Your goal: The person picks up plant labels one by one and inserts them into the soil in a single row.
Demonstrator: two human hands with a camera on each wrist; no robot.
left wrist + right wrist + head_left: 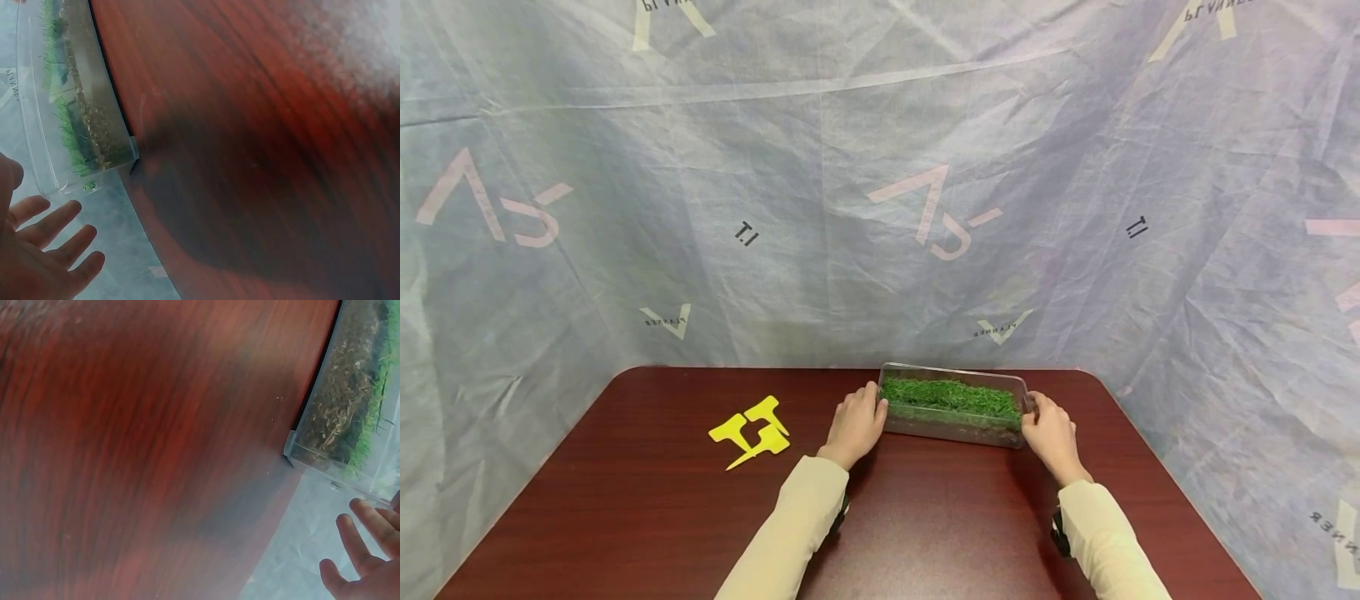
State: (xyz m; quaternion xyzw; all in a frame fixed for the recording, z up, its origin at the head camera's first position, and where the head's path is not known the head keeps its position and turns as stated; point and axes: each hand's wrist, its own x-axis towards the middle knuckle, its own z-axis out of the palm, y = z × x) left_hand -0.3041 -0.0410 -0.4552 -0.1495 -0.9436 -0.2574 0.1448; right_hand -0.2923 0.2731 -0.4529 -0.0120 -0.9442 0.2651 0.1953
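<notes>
A clear plastic box holds a strip of green grass and stands toward the back of the table, slightly slanted. At its left end is my left hand, thumb toward the near corner. The left wrist view shows that hand with fingers spread apart beside the end wall. My right hand is at the opposite end, fingertips right at the rim. Seen from the right wrist, its fingers are extended and separated. Brown, soil-like material shows through the wall below the grass.
Several yellow T-shaped plant labels lie together on the dark red wooden table, left of the box. A grey printed cloth hangs behind the table and along both sides.
</notes>
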